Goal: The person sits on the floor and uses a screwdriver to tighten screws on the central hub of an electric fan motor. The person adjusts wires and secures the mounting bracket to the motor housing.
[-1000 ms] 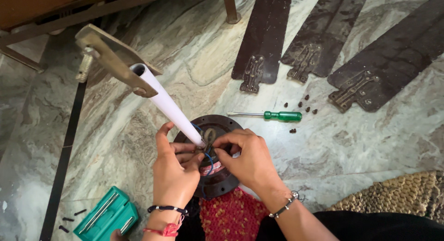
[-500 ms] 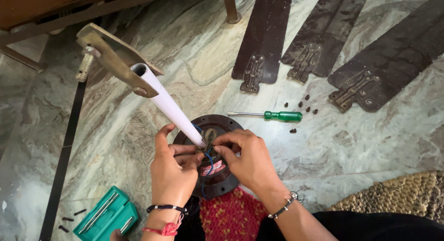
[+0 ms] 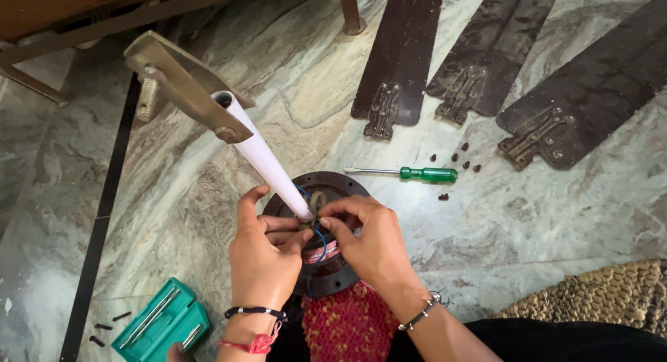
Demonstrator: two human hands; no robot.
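Observation:
A dark round fan motor [image 3: 333, 278] sits on the marble floor, with a white downrod [image 3: 260, 153] rising from its middle to a brass-coloured mounting bracket [image 3: 184, 84]. My left hand [image 3: 262, 254] and my right hand [image 3: 368, 240] are both at the base of the rod, fingers pinched on the blue wires [image 3: 316, 240] and small fitting there. The fingertips hide the exact grip.
Three dark fan blades [image 3: 403, 49] [image 3: 497, 49] [image 3: 590, 91] lie at the back right. A green-handled screwdriver [image 3: 417, 173] and several loose screws [image 3: 458, 157] lie beside the motor. A teal tool case [image 3: 163, 324] is front left, a red knitted cloth [image 3: 347, 324] below the motor, a woven mat [image 3: 604, 292] at right.

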